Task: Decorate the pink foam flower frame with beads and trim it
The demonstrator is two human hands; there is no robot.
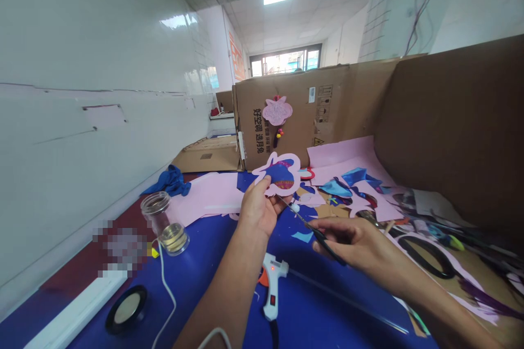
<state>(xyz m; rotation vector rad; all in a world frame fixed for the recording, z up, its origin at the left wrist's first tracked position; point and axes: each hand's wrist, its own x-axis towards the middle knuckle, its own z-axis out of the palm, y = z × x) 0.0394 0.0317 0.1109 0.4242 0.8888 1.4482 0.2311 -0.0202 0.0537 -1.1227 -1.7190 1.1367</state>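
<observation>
"Both full, in the head view?"

"Yes. Left hand (261, 208) pinches the pink cutout (282, 170) above the blue table (208, 242); right hand (347, 237) grips scissors (323, 241), blades by the cutout's lower edge."

"And below the hands?"

"White glue gun (273, 286), lying on the table."

Craft workshop: glue gun (273, 289), scissors (327, 245), paper scraps (383, 208).

A clear jar (165, 222) with yellowish contents stands on the blue surface (200, 278), a crumpled blue cloth (170, 181) behind it. Nearer the front lies a white glue gun (272, 286), its small light red. At the back, a pink ornament (277, 112) hangs against a cardboard box (302, 126).
</observation>
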